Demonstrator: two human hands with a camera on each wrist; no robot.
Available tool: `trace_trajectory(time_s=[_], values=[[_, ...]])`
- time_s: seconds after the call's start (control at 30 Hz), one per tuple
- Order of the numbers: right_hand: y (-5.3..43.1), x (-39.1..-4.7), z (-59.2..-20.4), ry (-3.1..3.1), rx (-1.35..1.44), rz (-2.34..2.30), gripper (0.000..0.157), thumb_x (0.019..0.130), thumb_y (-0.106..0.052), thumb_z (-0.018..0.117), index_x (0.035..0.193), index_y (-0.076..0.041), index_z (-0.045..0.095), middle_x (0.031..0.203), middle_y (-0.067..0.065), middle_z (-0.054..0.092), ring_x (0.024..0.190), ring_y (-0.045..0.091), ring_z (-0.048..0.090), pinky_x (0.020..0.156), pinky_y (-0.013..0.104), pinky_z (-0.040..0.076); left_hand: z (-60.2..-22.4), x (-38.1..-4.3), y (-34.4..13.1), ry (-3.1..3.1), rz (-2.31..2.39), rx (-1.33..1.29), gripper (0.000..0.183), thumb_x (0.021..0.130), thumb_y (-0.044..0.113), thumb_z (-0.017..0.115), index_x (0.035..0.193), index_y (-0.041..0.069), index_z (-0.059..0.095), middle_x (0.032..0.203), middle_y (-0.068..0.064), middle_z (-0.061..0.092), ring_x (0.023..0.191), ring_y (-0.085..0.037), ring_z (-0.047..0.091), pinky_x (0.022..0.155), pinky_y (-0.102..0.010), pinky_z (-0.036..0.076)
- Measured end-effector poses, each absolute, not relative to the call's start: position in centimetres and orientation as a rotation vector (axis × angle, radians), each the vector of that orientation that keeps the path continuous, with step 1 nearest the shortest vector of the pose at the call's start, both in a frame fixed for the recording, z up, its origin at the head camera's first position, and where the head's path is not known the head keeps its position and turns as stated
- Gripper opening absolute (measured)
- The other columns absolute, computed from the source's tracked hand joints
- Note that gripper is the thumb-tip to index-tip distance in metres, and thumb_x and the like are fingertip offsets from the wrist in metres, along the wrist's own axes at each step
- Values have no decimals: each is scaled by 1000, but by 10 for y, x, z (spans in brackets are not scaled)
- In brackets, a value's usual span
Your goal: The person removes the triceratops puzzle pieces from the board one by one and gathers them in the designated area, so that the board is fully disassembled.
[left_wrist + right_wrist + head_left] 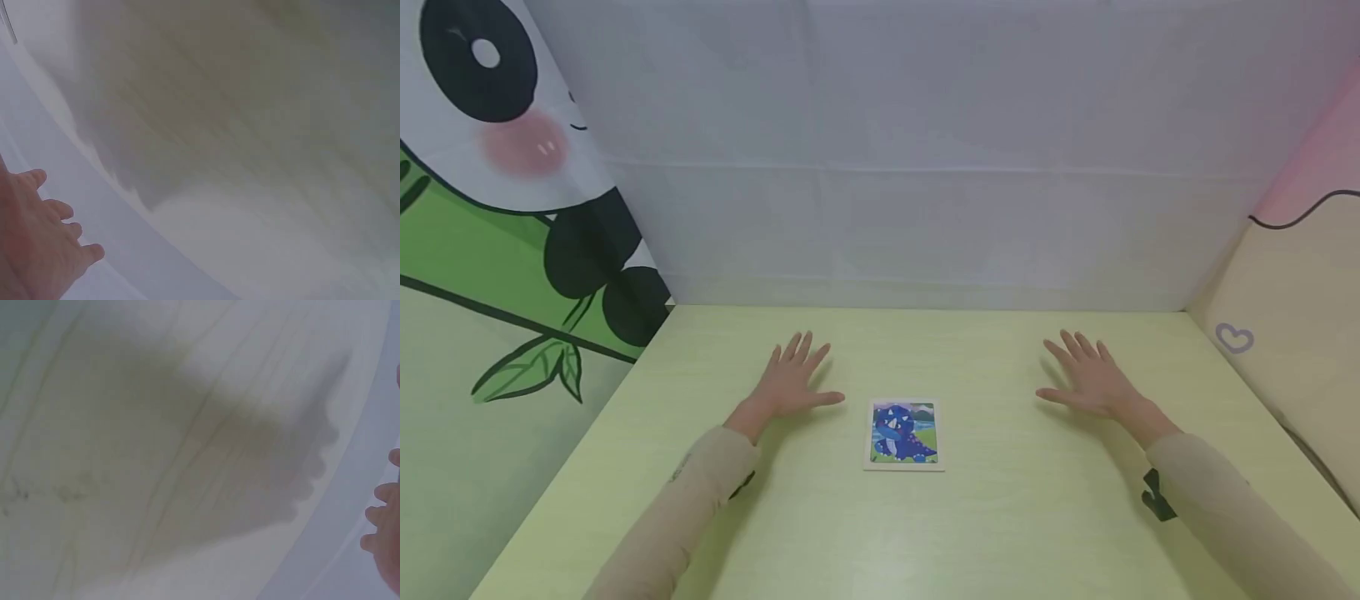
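And there's the dinosaur picture [904, 435], flat on the pale table [985, 533], between two empty hands, presumably placed so either can reach it easily. The left hand [788, 387] hovers near its left side; the right hand [1092, 385] is farther off, right of it. Neither touches! Fingers straight, fanned apart, backs up, thumbs towards the picture, sleeved forearms [688, 500] flanking it.

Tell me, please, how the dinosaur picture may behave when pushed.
The picture is probably stiff: its edges look straight and it lies flat. Thin and small, it may be light. Being low and square-cornered, it would likely slide on the table, not roll.
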State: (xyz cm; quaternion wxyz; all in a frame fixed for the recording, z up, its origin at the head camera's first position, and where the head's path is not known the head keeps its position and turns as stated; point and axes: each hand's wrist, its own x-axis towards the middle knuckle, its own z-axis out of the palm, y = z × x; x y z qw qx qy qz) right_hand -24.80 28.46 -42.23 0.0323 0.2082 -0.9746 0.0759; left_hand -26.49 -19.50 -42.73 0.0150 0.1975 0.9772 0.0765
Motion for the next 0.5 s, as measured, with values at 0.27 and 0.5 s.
trace_trajectory(time_s=[0.27, 0.5], values=[[265, -250, -422, -3007, 669, 490, 82, 82, -52, 56, 141, -2, 29, 143, 27, 25, 129, 46, 22, 103, 59, 20, -426, -253, -179, 2922, 371, 666, 95, 74, 70, 51, 144, 10, 25, 149, -21, 10, 136, -38, 11, 108, -53, 16], [243, -249, -422, -2988, 692, 655, 78, 81, -50, 59, 138, -2, 34, 139, 22, 36, 127, 41, 30, 102, 55, 26, -428, -242, -167, 2813, 473, 651, 95, 70, 66, 60, 142, 9, 31, 148, -16, 20, 136, -32, 18, 108, -49, 21]])
